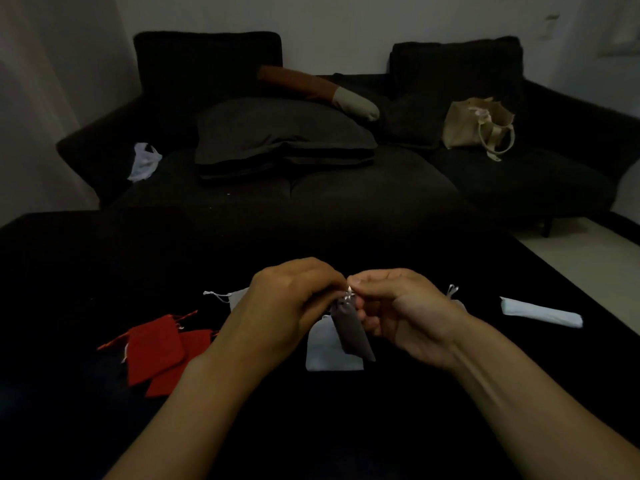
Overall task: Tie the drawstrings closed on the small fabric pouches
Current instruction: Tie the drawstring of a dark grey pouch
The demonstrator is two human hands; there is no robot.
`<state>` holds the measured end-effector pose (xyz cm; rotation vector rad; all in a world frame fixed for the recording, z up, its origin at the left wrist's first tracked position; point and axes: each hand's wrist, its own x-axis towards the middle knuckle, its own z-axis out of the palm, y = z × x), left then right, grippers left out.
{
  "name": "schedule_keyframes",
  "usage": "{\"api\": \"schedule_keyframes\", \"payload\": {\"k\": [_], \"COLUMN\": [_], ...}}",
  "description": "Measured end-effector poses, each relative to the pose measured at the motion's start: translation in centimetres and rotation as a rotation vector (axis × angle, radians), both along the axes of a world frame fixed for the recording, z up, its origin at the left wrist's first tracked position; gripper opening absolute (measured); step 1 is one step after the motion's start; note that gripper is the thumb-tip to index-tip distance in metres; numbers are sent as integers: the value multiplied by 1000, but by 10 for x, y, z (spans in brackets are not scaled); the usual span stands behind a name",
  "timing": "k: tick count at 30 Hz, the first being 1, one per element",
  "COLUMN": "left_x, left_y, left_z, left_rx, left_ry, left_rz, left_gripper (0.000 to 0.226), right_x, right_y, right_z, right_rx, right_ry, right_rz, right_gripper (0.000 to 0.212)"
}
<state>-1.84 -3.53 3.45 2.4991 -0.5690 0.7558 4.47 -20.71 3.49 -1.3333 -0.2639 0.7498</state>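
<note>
A small dark grey pouch (350,331) hangs between my hands above the black surface. My left hand (294,299) and my right hand (398,306) both pinch its pale drawstring (348,295) at the pouch's top, fingertips almost touching. Directly under it lies a white pouch (325,351). Two red pouches (156,351) with red strings lie overlapping to the left. Another white pouch (235,296) peeks out behind my left hand, and one more white pouch (454,299) shows behind my right wrist.
A rolled white cloth piece (540,311) lies at the right on the black surface (104,271). Beyond it stands a dark sofa (346,188) with cushions, a beige tote bag (479,124) and a white plastic bag (143,161). Pale floor shows at the right.
</note>
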Motion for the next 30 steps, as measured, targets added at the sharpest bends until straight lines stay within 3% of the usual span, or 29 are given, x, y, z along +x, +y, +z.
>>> {"api": "schedule_keyframes", "payload": {"k": [6, 18, 25, 30], "left_x": [-4, -1, -1, -1], "left_y": [0, 0, -2, -4], "left_z": [5, 0, 8, 2], "left_rx": [28, 20, 136, 46], "left_ry": [46, 36, 265, 347], "left_rz": [1, 21, 62, 62], "left_gripper": [33, 14, 11, 4], "right_x": [0, 0, -1, -1], "right_y": [0, 1, 3, 4], "right_z": [-1, 1, -3, 0], "right_rx": [-34, -59, -159, -188], "right_ry": [10, 85, 90, 47], "right_rz": [25, 4, -9, -32], "right_gripper": [21, 20, 14, 15]}}
